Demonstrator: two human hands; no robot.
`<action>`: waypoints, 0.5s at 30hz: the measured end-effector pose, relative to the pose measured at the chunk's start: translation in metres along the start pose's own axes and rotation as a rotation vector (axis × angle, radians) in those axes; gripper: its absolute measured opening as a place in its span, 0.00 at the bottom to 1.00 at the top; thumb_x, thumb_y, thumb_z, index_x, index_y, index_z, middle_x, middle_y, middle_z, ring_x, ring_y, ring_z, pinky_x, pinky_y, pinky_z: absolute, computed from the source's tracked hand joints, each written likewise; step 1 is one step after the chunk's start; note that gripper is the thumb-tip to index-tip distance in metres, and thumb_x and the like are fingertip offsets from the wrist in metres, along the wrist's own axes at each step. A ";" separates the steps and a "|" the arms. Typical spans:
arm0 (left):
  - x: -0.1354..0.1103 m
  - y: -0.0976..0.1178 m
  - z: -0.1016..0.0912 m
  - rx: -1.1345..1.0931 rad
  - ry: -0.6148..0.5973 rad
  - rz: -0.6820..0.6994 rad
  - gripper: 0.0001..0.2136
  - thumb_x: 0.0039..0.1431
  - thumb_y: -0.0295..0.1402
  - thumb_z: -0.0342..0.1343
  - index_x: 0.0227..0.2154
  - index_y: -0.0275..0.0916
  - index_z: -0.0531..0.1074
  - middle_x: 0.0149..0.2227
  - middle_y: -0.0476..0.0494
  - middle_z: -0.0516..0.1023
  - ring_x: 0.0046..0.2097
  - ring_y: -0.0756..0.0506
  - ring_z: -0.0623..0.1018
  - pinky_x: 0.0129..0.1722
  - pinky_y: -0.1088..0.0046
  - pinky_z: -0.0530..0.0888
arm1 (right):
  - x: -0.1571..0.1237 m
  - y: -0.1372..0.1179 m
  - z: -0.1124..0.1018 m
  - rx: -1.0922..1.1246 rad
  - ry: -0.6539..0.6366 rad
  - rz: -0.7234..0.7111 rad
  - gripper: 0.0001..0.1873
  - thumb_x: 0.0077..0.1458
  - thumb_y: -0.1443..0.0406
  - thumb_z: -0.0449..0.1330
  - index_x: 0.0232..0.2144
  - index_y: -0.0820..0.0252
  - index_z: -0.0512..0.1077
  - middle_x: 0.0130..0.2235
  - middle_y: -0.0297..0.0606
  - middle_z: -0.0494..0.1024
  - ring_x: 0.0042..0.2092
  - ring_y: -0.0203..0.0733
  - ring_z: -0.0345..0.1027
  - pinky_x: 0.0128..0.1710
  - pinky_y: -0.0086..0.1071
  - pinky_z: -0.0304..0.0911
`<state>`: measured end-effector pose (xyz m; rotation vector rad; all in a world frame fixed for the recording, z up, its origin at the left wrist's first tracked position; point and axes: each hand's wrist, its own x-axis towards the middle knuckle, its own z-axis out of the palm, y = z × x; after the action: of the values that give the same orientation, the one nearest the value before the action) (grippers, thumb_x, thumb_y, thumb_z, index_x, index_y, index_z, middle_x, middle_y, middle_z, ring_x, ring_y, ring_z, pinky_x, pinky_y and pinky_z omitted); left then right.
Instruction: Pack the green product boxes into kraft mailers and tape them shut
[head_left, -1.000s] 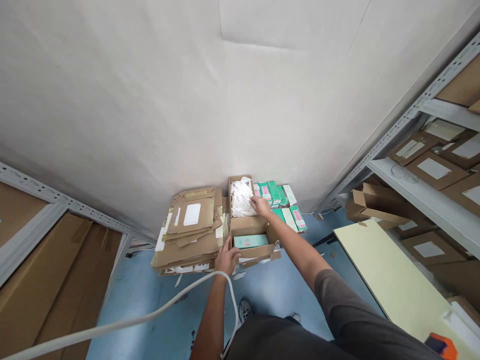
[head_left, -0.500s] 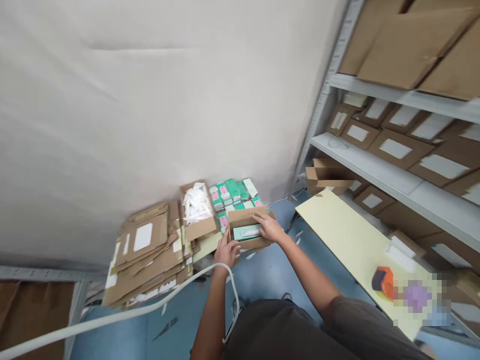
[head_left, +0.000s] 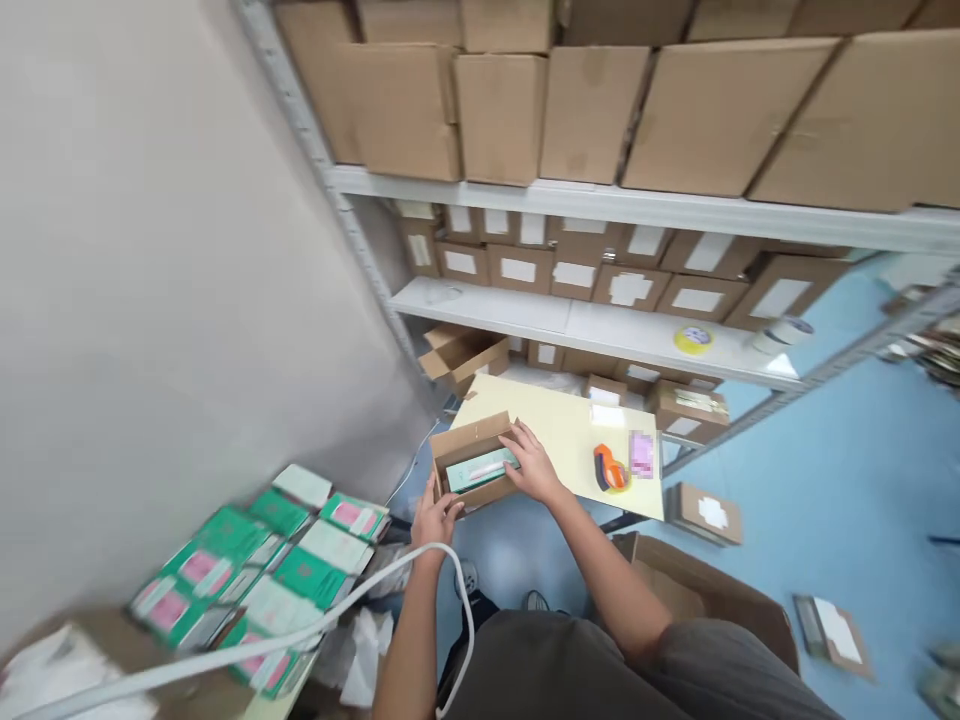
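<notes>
Between my hands is a small open cardboard box, held up in front of me near the edge of a pale yellow table. Inside it lies a green box with a slim white item on top, too small to name. My left hand grips the near left corner of the cardboard box. My right hand is closed around its right end, the fingers reaching over the rim. A white cable loops across my left wrist.
An orange-and-dark tape dispenser sits on the pale table. Shelves of cardboard boxes stand behind it, with a yellow tape roll. Green-and-white boxes cover a table at lower left. An open carton is at my right.
My view has swung right, from the table with green boxes and flattened cardboard to the shelves and the yellow table. Both hands have carried the cardboard box along.
</notes>
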<state>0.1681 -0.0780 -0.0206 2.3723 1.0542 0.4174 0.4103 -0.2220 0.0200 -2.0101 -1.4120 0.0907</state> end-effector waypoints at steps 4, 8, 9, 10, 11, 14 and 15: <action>0.074 0.024 0.047 -0.021 -0.147 0.148 0.09 0.66 0.35 0.59 0.41 0.44 0.86 0.74 0.43 0.67 0.68 0.30 0.72 0.68 0.51 0.72 | -0.012 0.052 -0.022 -0.078 0.063 0.203 0.33 0.63 0.66 0.63 0.69 0.54 0.70 0.77 0.49 0.57 0.79 0.62 0.44 0.74 0.62 0.56; 0.143 0.043 0.100 -0.062 -0.276 0.275 0.10 0.66 0.32 0.59 0.42 0.39 0.85 0.74 0.37 0.66 0.69 0.28 0.71 0.69 0.51 0.71 | -0.021 0.092 -0.032 -0.140 0.161 0.423 0.35 0.62 0.68 0.62 0.70 0.50 0.68 0.77 0.47 0.57 0.78 0.60 0.47 0.74 0.62 0.56; 0.159 0.047 0.112 -0.071 -0.306 0.301 0.10 0.66 0.32 0.59 0.42 0.38 0.85 0.74 0.36 0.66 0.69 0.27 0.71 0.69 0.51 0.71 | -0.021 0.098 -0.033 -0.153 0.187 0.473 0.35 0.63 0.68 0.62 0.71 0.49 0.68 0.77 0.47 0.57 0.78 0.59 0.48 0.74 0.62 0.56; 0.174 0.051 0.123 -0.080 -0.336 0.324 0.10 0.66 0.32 0.58 0.42 0.38 0.85 0.74 0.35 0.65 0.70 0.27 0.71 0.69 0.50 0.71 | -0.021 0.104 -0.034 -0.165 0.209 0.516 0.35 0.63 0.68 0.62 0.71 0.48 0.67 0.77 0.46 0.58 0.78 0.58 0.49 0.73 0.61 0.56; 0.188 0.054 0.132 -0.088 -0.366 0.343 0.10 0.65 0.32 0.58 0.41 0.37 0.85 0.74 0.34 0.65 0.70 0.27 0.70 0.69 0.50 0.71 | -0.020 0.108 -0.033 -0.177 0.226 0.552 0.34 0.63 0.67 0.62 0.70 0.48 0.68 0.76 0.46 0.59 0.77 0.58 0.50 0.73 0.61 0.57; 0.221 0.060 0.155 -0.116 -0.444 0.372 0.09 0.64 0.30 0.58 0.39 0.38 0.84 0.74 0.34 0.65 0.71 0.28 0.69 0.69 0.50 0.70 | -0.016 0.114 -0.029 -0.207 0.247 0.632 0.32 0.63 0.66 0.61 0.69 0.47 0.69 0.75 0.45 0.62 0.76 0.55 0.54 0.72 0.58 0.60; 0.230 0.061 0.161 -0.126 -0.466 0.378 0.09 0.63 0.28 0.58 0.38 0.38 0.84 0.74 0.34 0.64 0.72 0.29 0.68 0.70 0.50 0.70 | -0.015 0.115 -0.027 -0.212 0.248 0.654 0.32 0.63 0.66 0.61 0.68 0.48 0.69 0.75 0.46 0.63 0.76 0.55 0.55 0.71 0.57 0.61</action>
<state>0.4291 0.0086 -0.1023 2.3863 0.3611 0.0450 0.5081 -0.2693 -0.0276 -2.4883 -0.5931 -0.0269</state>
